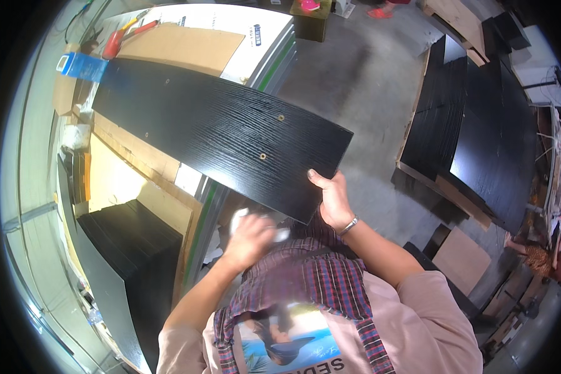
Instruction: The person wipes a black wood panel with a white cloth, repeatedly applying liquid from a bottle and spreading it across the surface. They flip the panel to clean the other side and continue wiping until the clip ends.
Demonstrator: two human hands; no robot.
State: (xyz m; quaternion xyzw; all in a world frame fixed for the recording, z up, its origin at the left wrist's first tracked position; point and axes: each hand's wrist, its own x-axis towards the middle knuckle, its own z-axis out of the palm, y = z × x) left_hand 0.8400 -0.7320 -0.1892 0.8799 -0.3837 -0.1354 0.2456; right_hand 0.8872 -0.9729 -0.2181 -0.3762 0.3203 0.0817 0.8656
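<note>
A long black wood-grain board reaches from the far left to just in front of me, with two small brass-coloured inserts near its right end. My right hand grips that end, its thumb on top and its fingers hidden underneath. Close to the board's near edge, my left hand is closed around a white cloth. Motion blurs this hand a little, and a bit of white also shows at its right side. The board's far part lies over a brown cardboard sheet.
White-topped panels are stacked beneath the board. A blue carton and a red tool are at the far left. Black panels stand in a stack at the lower left; more black panels lie on the right. Grey floor runs between.
</note>
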